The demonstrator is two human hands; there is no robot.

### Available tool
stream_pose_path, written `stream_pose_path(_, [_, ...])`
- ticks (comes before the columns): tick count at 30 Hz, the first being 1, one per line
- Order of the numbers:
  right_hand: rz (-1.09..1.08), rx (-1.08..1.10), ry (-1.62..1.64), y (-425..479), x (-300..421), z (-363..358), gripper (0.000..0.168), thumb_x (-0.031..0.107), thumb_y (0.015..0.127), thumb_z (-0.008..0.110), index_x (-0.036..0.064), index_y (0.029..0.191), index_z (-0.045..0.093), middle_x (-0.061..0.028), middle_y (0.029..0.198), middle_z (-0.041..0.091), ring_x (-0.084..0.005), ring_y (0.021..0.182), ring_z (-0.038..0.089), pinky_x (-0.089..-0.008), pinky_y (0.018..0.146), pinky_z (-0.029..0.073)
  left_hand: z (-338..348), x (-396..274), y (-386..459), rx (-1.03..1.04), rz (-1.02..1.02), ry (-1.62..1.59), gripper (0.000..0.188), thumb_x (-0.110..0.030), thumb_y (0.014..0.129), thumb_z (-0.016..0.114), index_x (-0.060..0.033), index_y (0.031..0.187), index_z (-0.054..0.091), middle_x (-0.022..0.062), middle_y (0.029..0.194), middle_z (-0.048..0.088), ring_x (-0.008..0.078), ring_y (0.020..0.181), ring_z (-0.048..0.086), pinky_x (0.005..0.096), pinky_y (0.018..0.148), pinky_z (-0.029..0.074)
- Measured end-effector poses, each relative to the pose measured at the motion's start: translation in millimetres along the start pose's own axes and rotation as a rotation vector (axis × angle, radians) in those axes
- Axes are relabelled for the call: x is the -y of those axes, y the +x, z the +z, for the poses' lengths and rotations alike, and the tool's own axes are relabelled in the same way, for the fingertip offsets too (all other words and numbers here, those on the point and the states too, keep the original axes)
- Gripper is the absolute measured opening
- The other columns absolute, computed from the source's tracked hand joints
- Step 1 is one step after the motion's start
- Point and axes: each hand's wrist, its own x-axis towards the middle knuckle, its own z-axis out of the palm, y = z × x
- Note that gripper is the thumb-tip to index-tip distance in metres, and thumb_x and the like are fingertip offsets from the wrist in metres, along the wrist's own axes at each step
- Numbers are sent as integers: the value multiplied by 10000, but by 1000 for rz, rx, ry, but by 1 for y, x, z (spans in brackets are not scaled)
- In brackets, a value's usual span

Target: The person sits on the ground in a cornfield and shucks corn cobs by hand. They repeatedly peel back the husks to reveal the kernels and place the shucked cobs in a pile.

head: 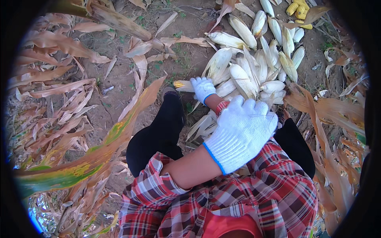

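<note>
Both hands wear white knitted gloves with blue cuffs. My right hand is closed around a partly husked corn ear, whose yellow kernels show at the left end. Nearer the camera, my left hand crosses above my right forearm with its back up and fingers bent down. Its palm and fingertips are hidden, so whether it holds anything cannot be told. Thin strands lie across its knuckles. Beyond the hands is a heap of corn ears in pale husks. Bare yellow corn ears lie at the far upper right.
Dry corn leaves cover the ground at left and right. A long green and brown corn leaf reaches in from the left beside my leg. A thick cornstalk lies at the upper left. Loose husks are between my legs.
</note>
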Motion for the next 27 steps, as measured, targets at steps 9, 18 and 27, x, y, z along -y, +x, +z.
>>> stream_pose_path(9, [94, 17, 288, -27, -8, -16, 516, 303, 686, 756, 96, 1130, 594, -145, 1060, 655, -309, 1024, 623, -421, 860, 499, -7, 0, -5, -10, -63, 3, 275, -359, 854, 597, -105, 955, 626, 80, 895, 597, 260, 916, 602, 414, 835, 458])
stream_pose_path(18, [375, 38, 792, -183, -137, -181, 717, 436, 751, 761, -67, 1219, 559, -199, 1064, 659, -232, 953, 640, -330, 837, 503, 22, -16, -18, 566, 139, 160, 521, -475, 724, 728, -81, 1050, 634, 113, 999, 618, 294, 1001, 600, 490, 814, 436])
stream_pose_path(27, [190, -399, 2141, -285, -107, -233, 465, 323, 943, 607, 24, 1290, 529, -83, 1223, 614, -163, 1066, 615, -314, 911, 506, 29, 15, 33, 97, -148, 293, 501, -445, 902, 542, -57, 1214, 592, 134, 1175, 620, 303, 1007, 615, 473, 899, 433])
